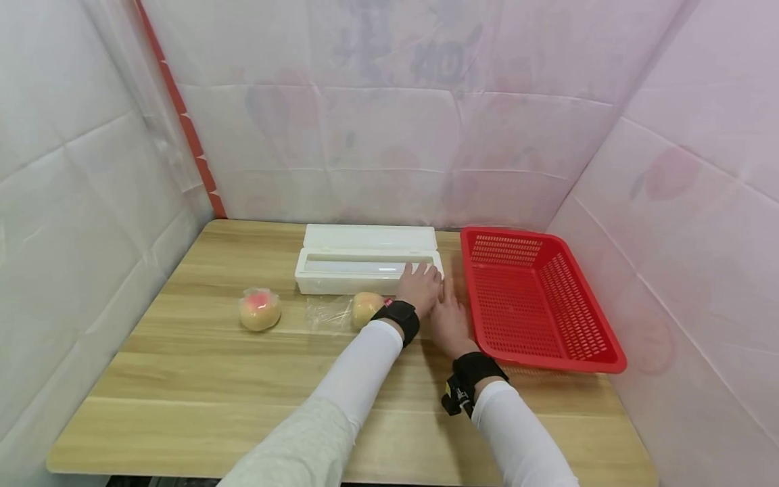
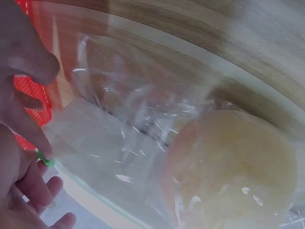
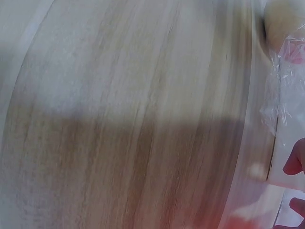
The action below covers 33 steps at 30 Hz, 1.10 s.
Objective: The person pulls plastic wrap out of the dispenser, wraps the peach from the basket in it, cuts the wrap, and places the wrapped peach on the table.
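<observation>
A white cling film box (image 1: 368, 279) with its lid raised holds a roll. My left hand (image 1: 420, 289) lies over the right end of this box, fingers extended and spread. Just nearer to me, my right hand (image 1: 450, 325) reaches to the same end. In the left wrist view a straight fingertip touches a small green piece (image 2: 47, 161) on the box edge. Clear film (image 2: 128, 119) spreads from the box over a yellow peach (image 2: 233, 167), beside my left wrist. Another peach (image 1: 260, 311), covered in film, sits apart on the left.
A red perforated basket (image 1: 511, 304) stands right of the hands, close to the right forearm. The wooden table (image 1: 201, 399) ends at the front edge. White sheeting (image 1: 389, 135) encloses the back and both sides.
</observation>
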### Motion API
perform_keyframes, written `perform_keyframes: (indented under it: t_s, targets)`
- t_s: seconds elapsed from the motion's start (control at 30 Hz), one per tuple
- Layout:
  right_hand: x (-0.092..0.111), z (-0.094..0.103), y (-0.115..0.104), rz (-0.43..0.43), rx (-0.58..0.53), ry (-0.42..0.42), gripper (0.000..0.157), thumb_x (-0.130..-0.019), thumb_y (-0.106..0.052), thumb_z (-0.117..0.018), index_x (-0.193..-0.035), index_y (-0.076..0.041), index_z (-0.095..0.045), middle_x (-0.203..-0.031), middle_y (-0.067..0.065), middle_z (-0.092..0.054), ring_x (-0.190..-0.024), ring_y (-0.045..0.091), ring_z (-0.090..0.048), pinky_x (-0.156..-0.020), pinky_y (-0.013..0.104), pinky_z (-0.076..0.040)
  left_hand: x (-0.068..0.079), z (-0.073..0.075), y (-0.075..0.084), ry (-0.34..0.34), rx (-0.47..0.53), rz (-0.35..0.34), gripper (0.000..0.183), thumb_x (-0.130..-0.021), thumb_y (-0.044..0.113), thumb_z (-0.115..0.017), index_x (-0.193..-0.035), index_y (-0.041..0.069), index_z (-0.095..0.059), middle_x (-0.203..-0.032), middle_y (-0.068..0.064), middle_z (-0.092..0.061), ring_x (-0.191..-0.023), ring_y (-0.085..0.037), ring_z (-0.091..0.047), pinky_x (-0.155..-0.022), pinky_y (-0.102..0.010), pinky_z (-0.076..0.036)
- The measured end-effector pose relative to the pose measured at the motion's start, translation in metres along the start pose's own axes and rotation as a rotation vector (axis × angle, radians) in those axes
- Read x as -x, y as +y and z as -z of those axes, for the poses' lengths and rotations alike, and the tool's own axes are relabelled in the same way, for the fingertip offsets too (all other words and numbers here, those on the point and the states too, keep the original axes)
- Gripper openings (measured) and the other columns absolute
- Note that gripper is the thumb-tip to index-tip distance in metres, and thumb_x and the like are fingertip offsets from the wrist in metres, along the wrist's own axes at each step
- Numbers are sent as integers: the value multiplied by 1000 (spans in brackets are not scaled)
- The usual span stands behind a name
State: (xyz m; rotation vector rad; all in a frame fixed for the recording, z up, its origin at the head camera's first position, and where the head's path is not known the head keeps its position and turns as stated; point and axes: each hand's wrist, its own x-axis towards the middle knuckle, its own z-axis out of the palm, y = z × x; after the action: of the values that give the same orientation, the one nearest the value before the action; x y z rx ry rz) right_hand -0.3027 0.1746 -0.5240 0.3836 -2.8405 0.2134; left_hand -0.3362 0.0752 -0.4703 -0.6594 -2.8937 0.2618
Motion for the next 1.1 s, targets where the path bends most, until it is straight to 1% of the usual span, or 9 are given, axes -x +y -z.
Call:
perform_keyframes:
  t_s: [0.1, 0.2, 0.3, 0.43, 0.57, 0.7, 0.77, 0.87, 1.1]
  targets:
    - [-1, 0, 0, -21, -22, -15, 53, -92, -13, -65, -141, 1, -51, -156, 31, -28, -125, 45, -52, -82, 57, -53, 0, -2, -3, -21, -22, -3, 37, -105, 24, -41, -140, 24, -54, -141, 8, -52, -133, -16, -43, -113, -45, -35]
    - [-2, 2, -2, -40, -54, -35, 55, -94, -13, -64, -145, 0, -47, -159, 30, -23, -121, 47, -55, -85, 58, -53, 1, -5, -5, -8, -43, -8, 36, -104, 25, -45, -139, 24, -56, -140, 8, -53, -133, -16, -44, -114, -45, -35]
    - [-3, 4, -4, -53, -85, -38, 58, -95, -12, -62, -148, -3, -43, -160, 29, -21, -122, 47, -54, -86, 60, -52, 3, -9, -8, 24, -47, -5, 35, -104, 23, -45, -135, 21, -59, -133, 5, -57, -128, -18, -48, -113, -46, -36]
    - [-5, 7, -5, -78, -103, -33, 63, -95, -12, -62, -152, -7, -37, -160, 29, -22, -125, 47, -53, -89, 62, -51, 9, -15, -17, 75, -60, 14, 33, -104, 22, -44, -130, 20, -63, -126, 4, -60, -122, -18, -53, -111, -45, -39]
    - [-5, 6, -4, -103, -80, -43, 65, -94, -13, -63, -153, -7, -36, -158, 31, -25, -122, 46, -55, -90, 61, -51, 18, -19, -28, 123, -81, 6, 30, -102, 25, -50, -128, 18, -64, -124, 4, -60, -119, -18, -56, -107, -42, -43]
    - [-5, 4, -3, -108, -80, -78, 68, -94, -14, -64, -155, -9, -32, -160, 29, -22, -119, 45, -57, -90, 60, -51, 29, -23, -39, 168, -77, -11, 29, -100, 24, -54, -126, 15, -64, -121, 1, -62, -116, -19, -59, -105, -42, -46]
    - [-5, 4, -3, -105, -86, -83, 70, -94, -14, -64, -155, -10, -31, -160, 29, -20, -119, 44, -57, -90, 61, -51, 34, -23, -44, 181, -75, -16, 29, -100, 21, -53, -125, 13, -64, -121, 0, -62, -115, -19, -60, -105, -42, -47]
    - [-5, 4, -3, -105, -78, -78, 72, -92, -14, -66, -155, -9, -31, -160, 29, -19, -117, 44, -58, -88, 60, -52, 43, -23, -52, 201, -68, -23, 29, -101, 13, -47, -124, 11, -64, -120, -2, -62, -113, -20, -61, -103, -42, -48]
    - [-4, 8, -3, -118, -98, -101, 76, -90, -13, -68, -155, -9, -29, -161, 29, -17, -124, 45, -53, -91, 63, -49, 60, -26, -73, 303, -61, -12, 34, -97, 8, -36, -114, 9, -67, -112, -3, -64, -104, -21, -63, -96, -40, -50]
